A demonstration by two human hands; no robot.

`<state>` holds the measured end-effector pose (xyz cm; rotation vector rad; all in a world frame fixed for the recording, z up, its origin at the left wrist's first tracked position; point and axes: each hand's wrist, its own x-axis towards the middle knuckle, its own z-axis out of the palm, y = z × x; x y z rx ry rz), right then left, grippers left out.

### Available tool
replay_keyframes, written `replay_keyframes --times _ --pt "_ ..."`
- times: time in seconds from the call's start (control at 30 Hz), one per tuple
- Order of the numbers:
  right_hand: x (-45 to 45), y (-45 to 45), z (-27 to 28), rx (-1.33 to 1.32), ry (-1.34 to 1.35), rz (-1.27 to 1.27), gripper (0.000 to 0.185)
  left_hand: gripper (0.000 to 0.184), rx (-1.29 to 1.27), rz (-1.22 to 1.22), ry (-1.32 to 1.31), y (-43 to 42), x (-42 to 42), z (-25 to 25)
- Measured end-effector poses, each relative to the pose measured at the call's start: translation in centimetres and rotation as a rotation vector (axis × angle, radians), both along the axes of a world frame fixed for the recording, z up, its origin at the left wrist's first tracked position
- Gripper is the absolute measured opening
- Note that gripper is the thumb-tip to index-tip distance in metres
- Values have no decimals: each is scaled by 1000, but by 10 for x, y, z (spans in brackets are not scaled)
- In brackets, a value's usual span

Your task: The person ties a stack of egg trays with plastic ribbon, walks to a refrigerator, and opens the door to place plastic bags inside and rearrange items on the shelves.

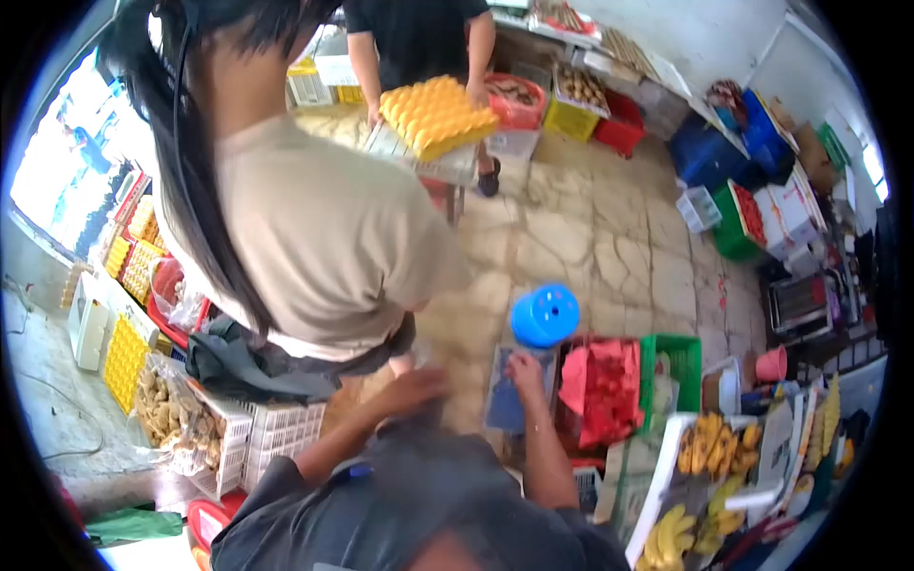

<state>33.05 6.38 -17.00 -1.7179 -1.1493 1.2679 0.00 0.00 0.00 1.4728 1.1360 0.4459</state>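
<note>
My left hand (415, 392) reaches across in front of my dark shirt, close to the person in the beige shirt (314, 219). Motion smears its fingers, and I cannot tell if it holds anything. Just beyond it shows a small pale patch that I cannot identify. My right hand (524, 371) is over a dark blue flat surface (505, 404), its fingers curled together; whatever they hold, if anything, is too small to make out. A round blue stool (546, 315) stands just past it. Right of this hand is a crate with red plastic lining (602, 388).
Another person in black (414, 43) stands at the back, hands at a stack of yellow egg trays (438, 114). A green crate (672, 366) and bananas (671, 538) are at right. White crates (276, 443) and bagged ginger-like roots (171, 419) are at left.
</note>
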Motion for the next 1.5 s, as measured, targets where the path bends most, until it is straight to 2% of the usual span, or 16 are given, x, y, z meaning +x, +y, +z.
replay_keyframes --times 0.03,0.1,0.17,0.2,0.3,0.47,0.53,0.63,0.8,0.93,1.2,1.33,1.37,1.4,1.43,1.5 --pt "1 18 0 5 7 -15 27 57 171 -93 132 19 1 -11" --pt "50 -43 0 -200 -67 1 26 54 66 -62 89 -15 41 -53" --pt "59 9 -28 -210 -75 37 25 52 -76 170 -100 29 48 -97" --pt "26 45 -39 -187 -6 31 25 48 -17 166 36 63 18 -74" --pt "36 62 -45 -216 39 72 24 46 -274 296 -79 90 14 -38" --pt "46 115 -47 -296 28 196 24 46 -238 517 16 135 -1 -53" --pt "37 149 -9 -319 104 174 25 48 -319 673 -35 154 -5 -53" --pt "39 177 -4 -370 87 134 26 47 -416 717 -10 162 -3 -39" --pt "45 231 8 -407 48 208 29 40 -360 841 27 166 -12 -46" --pt "28 271 2 -412 46 242 32 43 -366 970 42 170 -27 -54" --pt "-22 318 -11 -439 10 381 24 51 -425 1010 -32 201 -81 -74" --pt "-46 351 -42 -401 -130 529 22 57 -465 922 -20 229 -125 -37" --pt "-47 361 -55 -392 -171 569 22 60 -390 906 -165 234 -133 -22" --pt "-62 368 -32 -483 -116 493 22 63 -317 885 -316 241 -137 -4" --pt "-73 372 -33 -468 -143 542 23 66 -251 863 -454 241 -144 20" --pt "-85 391 -42 -424 -198 637 23 66 -80 590 -534 250 -156 104"
